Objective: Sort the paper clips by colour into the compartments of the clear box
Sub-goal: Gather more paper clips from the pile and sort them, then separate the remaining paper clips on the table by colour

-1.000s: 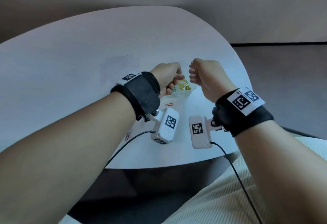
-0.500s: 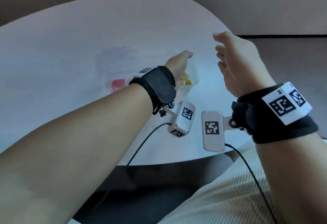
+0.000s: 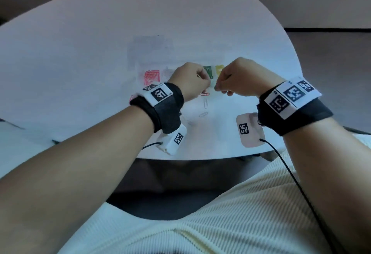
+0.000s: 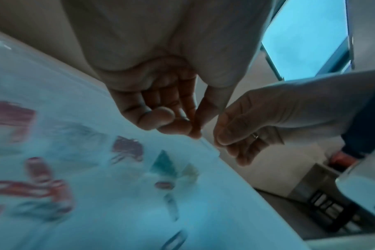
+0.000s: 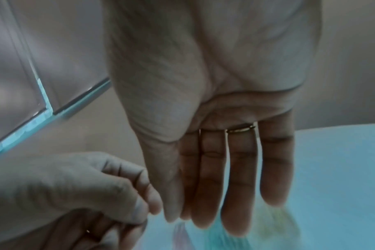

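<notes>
- The counter (image 3: 80,57) is a white rounded surface; both hands work above its near half.
- The clear box (image 3: 166,73) lies just beyond the knuckles of both hands. Its compartments show red clips (image 3: 152,76) beyond the left wrist, green clips (image 3: 207,70) between the two hands, and yellow clips (image 3: 219,69) just beyond the right hand.
- Left hand (image 3: 190,82): held above the counter, knuckles up, fingers curled, thumb and forefinger pinched at the tips. What they hold is too small and blurred to identify.
- Right hand (image 3: 239,79): level with the left, its thumb and forefinger tips meeting the left hand's tips. The other fingers hang nearly straight in the right wrist view. Contents cannot be determined.
- Loose clips: one red paper clip (image 3: 204,94) lies just below the left hand's fingertips; pale paper clips (image 3: 204,105) lie nearer the person, between the wrists.
- Step in hand, by judgement: the fingertips appear to be handling or separating a small clip together; sorting is well advanced but incomplete.
- Next move calls for releasing that item over the matching compartment, then picking the loose clips off the counter.
</notes>
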### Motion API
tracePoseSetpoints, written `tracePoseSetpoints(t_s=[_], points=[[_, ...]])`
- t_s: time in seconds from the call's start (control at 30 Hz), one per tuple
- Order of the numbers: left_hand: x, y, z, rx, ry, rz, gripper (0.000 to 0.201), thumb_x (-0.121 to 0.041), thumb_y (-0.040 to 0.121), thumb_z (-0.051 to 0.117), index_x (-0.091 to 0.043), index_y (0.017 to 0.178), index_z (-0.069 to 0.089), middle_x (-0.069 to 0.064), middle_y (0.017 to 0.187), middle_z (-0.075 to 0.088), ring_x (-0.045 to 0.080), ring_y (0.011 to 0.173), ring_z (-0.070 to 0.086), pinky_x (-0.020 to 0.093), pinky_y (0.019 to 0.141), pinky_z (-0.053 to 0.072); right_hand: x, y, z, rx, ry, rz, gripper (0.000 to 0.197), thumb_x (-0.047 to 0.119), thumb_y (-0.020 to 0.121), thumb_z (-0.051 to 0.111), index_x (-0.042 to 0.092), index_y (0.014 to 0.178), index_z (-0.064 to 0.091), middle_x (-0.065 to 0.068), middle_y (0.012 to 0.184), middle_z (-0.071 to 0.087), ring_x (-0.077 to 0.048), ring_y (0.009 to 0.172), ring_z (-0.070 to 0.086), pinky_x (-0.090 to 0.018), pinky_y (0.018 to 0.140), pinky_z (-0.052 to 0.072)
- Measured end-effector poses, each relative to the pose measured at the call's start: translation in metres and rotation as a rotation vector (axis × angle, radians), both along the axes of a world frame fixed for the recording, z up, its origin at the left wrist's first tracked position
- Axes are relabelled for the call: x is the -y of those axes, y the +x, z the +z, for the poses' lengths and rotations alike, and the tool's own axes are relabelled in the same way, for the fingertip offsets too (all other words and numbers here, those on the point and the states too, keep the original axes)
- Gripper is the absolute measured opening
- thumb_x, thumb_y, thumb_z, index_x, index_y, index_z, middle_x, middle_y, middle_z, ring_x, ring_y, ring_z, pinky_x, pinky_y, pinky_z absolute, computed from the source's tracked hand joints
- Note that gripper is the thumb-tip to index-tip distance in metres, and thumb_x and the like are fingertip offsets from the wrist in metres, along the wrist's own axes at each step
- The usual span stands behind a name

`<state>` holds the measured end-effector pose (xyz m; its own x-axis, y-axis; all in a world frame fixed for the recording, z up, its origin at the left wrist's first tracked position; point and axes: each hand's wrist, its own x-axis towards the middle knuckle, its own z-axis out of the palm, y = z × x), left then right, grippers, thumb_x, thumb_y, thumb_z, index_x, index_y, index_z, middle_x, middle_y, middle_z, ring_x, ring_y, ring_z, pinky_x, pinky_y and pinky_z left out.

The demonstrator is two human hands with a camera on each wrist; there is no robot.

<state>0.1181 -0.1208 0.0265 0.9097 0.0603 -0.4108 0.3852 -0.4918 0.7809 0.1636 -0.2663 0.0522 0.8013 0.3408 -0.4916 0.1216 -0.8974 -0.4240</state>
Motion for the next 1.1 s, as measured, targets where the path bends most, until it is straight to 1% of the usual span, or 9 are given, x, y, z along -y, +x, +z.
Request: tracePoseSetpoints(t_s=[0.07,0.17,0.27,0.33,0.5,0.63,0.77,1.0,1.1], points=[[-0.010,-0.017,-0.010,-0.056,0.129,-0.059,0.012,-0.012,0.084,0.057,-0.017,0.086,0.068,-0.005,0.073,0.066,0.010,0.062,0.058,0.021,0.053,0.041,-0.007,-0.008,-0.013,-0.026,-0.041,0.074,0.009,0.022,0.083,0.071,0.015,0.081,0.076,0.001,0.072,0.072,-0.008,0.066,0.066,-0.018,0.053,0.042],[-0.024,-0.042,-0.029,-0.109,0.264,-0.103,0.010,-0.015,0.080,0.061,-0.021,0.084,0.068,-0.005,0.078,0.064,0.019,0.079,0.062,0.026,0.068,0.048,-0.016,-0.017,-0.037,-0.050,-0.039,0.102,0.007,0.017,0.083,0.072,0.014,0.088,0.077,0.004,0.066,0.068,-0.007,0.061,0.063,-0.018,0.052,0.045],[-0.024,-0.066,-0.047,-0.059,0.309,-0.253,0.014,-0.016,0.084,0.062,-0.019,0.096,0.068,0.000,0.092,0.064,0.021,0.088,0.060,0.025,0.073,0.043,-0.020,-0.022,-0.057,-0.023,0.056,0.011,0.010,0.016,0.084,0.072,0.009,0.091,0.076,-0.003,0.073,0.071,-0.017,0.065,0.068,-0.029,0.064,0.058],[-0.020,-0.076,-0.057,-0.014,0.325,-0.389,0.022,-0.015,0.086,0.060,-0.017,0.106,0.067,0.002,0.103,0.059,0.020,0.096,0.055,0.024,0.076,0.037,-0.023,-0.024,-0.067,0.046,0.079,-0.039,0.012,0.017,0.083,0.073,0.007,0.089,0.075,-0.009,0.080,0.073,-0.023,0.068,0.068,-0.034,0.070,0.059],[-0.014,-0.078,-0.070,0.062,0.385,-0.571,0.032,-0.011,0.089,0.058,-0.017,0.120,0.063,0.005,0.121,0.050,0.024,0.115,0.043,0.035,0.094,0.041,-0.029,-0.029,-0.088,0.131,0.011,0.017,0.012,0.009,0.079,0.071,0.008,0.090,0.074,-0.011,0.093,0.072,-0.025,0.083,0.067,-0.033,0.075,0.056],[-0.007,-0.075,-0.071,0.065,0.542,-0.706,0.039,-0.008,0.094,0.050,-0.021,0.130,0.056,0.007,0.126,0.048,0.028,0.116,0.043,0.040,0.090,0.046,-0.034,-0.029,-0.094,0.159,-0.040,0.060,0.018,0.003,0.079,0.064,0.010,0.093,0.072,-0.012,0.096,0.070,-0.027,0.085,0.066,-0.035,0.076,0.056],[-0.001,-0.070,-0.072,0.037,0.608,-0.726,0.040,-0.002,0.093,0.046,-0.015,0.129,0.058,0.011,0.121,0.053,0.033,0.113,0.051,0.038,0.085,0.046,-0.033,-0.026,-0.091,0.186,-0.050,0.078,0.017,0.001,0.079,0.065,0.010,0.091,0.072,-0.011,0.093,0.070,-0.026,0.084,0.065,-0.034,0.075,0.056],[0.002,-0.079,-0.073,-0.007,0.525,-0.634,0.024,-0.009,0.088,0.054,-0.010,0.112,0.059,0.012,0.110,0.057,0.032,0.096,0.058,0.029,0.070,0.042,-0.032,-0.026,-0.086,0.126,-0.137,0.052,0.016,0.008,0.083,0.066,0.009,0.097,0.072,-0.013,0.099,0.069,-0.028,0.082,0.066,-0.028,0.067,0.051],[0.005,-0.084,-0.074,-0.012,0.517,-0.617,0.024,-0.008,0.087,0.055,-0.009,0.111,0.058,0.012,0.108,0.057,0.032,0.093,0.057,0.030,0.068,0.042,-0.032,-0.027,-0.086,0.027,-0.085,-0.014,0.014,0.008,0.080,0.066,0.010,0.093,0.072,-0.010,0.096,0.069,-0.022,0.068,0.061,-0.022,0.055,0.046]])
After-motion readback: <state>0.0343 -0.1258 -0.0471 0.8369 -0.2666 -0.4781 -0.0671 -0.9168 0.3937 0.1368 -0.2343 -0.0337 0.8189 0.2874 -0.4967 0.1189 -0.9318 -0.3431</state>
